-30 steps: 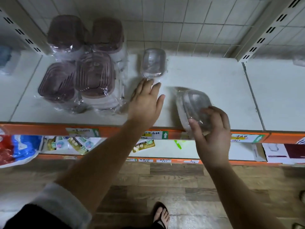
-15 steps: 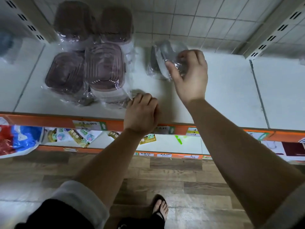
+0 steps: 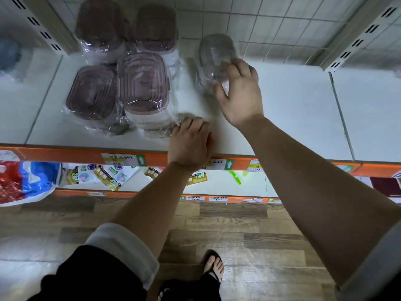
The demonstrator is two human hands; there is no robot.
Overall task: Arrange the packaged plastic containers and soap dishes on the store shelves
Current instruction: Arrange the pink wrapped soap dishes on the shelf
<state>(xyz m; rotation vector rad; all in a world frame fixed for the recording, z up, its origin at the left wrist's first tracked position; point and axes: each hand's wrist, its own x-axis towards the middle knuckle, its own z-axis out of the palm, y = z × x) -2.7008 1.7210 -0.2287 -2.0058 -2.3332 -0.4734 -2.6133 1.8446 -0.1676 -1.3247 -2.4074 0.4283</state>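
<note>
Since half a second ago, right hand (image 3: pixel 239 92) has slid back off the clear packaged dishes (image 3: pixel 213 59) at the back edge of the shelf (image 3: pixel 293 118); fingers now spread wide over the front of the pack, touching it, not clamped round it. Grip loose and open. Looks like a release or a last nudge, though I can't tell which.

Left hand (image 3: pixel 188 142) unchanged: curled knuckles-down on the shelf near the front edge, closed on nothing I can see, just beside the wrapped purple-lidded containers (image 3: pixel 121 83).

Those containers sit in a tight block, two rows deep, toward the back left corner of the shelf. Clear dishes stand just to their right, against the tiled wall (image 3: pixel 282 25).

Progress, as a judgement: containers look placed; dish row only begun. Most of the shelf to the right is bare. Whether more stock remains to bring is not visible.
</note>
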